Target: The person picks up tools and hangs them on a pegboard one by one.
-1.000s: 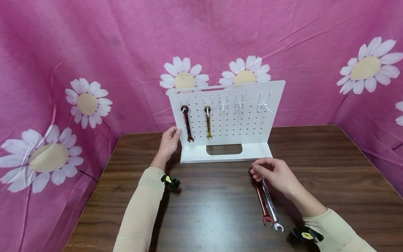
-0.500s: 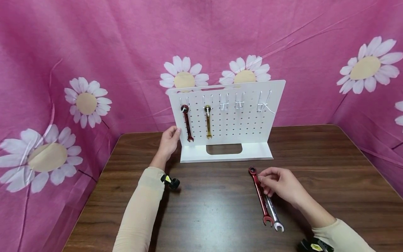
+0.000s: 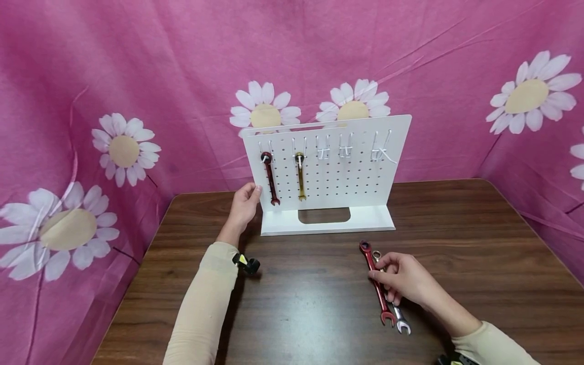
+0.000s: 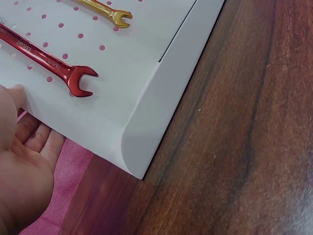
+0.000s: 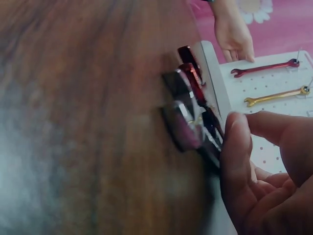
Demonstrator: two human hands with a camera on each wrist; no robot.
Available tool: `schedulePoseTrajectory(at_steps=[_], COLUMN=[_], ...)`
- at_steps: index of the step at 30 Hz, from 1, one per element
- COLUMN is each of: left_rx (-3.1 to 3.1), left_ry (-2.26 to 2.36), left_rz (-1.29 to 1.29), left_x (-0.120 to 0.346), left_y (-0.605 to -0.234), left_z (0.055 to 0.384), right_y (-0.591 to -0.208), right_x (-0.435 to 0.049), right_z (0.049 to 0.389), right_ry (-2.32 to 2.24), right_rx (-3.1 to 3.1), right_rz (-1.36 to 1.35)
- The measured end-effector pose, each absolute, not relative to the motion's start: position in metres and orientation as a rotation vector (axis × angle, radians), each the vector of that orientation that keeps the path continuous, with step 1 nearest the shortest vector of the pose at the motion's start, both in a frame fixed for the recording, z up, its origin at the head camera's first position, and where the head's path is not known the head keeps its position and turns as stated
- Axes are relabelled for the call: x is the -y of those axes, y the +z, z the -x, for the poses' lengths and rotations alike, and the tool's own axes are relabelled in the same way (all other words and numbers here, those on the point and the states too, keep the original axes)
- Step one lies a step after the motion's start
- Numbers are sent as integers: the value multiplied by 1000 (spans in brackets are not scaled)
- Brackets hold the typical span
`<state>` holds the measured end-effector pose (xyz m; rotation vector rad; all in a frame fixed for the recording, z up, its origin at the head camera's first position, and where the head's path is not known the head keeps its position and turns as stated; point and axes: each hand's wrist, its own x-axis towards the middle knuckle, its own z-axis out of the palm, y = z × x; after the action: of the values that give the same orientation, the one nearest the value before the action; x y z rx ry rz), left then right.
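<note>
My left hand (image 3: 246,205) holds the left edge of a white pegboard stand (image 3: 328,175), thumb in front and fingers behind. My right hand (image 3: 408,279) is over two combination wrenches lying side by side on the table. Its thumb tip overlaps the red wrench (image 3: 380,296), with the index fingertip close to the other side. Whether they pinch it is unclear. The silver wrench (image 3: 401,322) lies to the right, its middle hidden under the curved fingers. The right wrist view is blurred around both wrenches.
A dark red wrench (image 3: 271,180) and a gold wrench (image 3: 300,177) hang from the board's left hooks. Several white hooks (image 3: 345,151) to their right carry nothing. The brown wooden table (image 3: 310,304) backs onto a pink flowered cloth (image 3: 191,61).
My right hand has moved down along the wrenches from their ring ends, exposing those ends. Both wrenches lie where they were. My left hand has stayed at the board's edge.
</note>
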<state>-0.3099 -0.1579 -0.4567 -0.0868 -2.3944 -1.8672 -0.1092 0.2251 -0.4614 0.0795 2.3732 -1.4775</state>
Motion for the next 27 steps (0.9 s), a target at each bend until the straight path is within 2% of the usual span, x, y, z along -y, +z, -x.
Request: schedulePoseTrajectory(at_steps=[13, 27], left_rx=[2409, 2405], left_ry=[-1882, -1868], left_rz=[57, 62], left_x=[157, 157], left_y=[-456, -456], left_z=[310, 310], right_y=[-459, -460], right_x=[-209, -215], right_z=[111, 111], right_ry=[-1184, -1283], right_rx=[-2638, -2577], right_rz=[-107, 19])
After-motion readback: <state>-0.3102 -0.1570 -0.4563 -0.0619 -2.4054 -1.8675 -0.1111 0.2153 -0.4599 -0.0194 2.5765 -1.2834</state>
